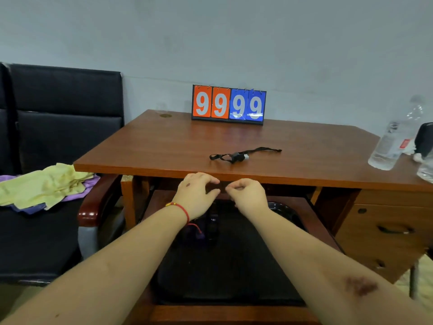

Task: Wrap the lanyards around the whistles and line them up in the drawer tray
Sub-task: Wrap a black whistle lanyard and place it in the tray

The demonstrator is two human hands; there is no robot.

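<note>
A black whistle with its black lanyard (239,157) lies unwrapped on the wooden desk (164,146), near the front edge. Below the desk, a pulled-out drawer holds a black tray (234,266). Dark bundles (212,227) that look like wrapped whistles lie at the tray's far end, partly hidden by my left wrist. My left hand (195,191) hovers at the desk's front edge with fingers loosely bent and nothing visible in it. Beside it, my right hand (248,193) has its fingers curled, thumb near forefinger, and I see nothing between them.
A flip scoreboard (228,104) reading 9999 stands at the back of the desk. Clear plastic bottles (396,139) stand at the right edge. A black chair (58,127) with yellow and purple cloths (44,185) is on the left. Desk drawers (384,231) are on the right.
</note>
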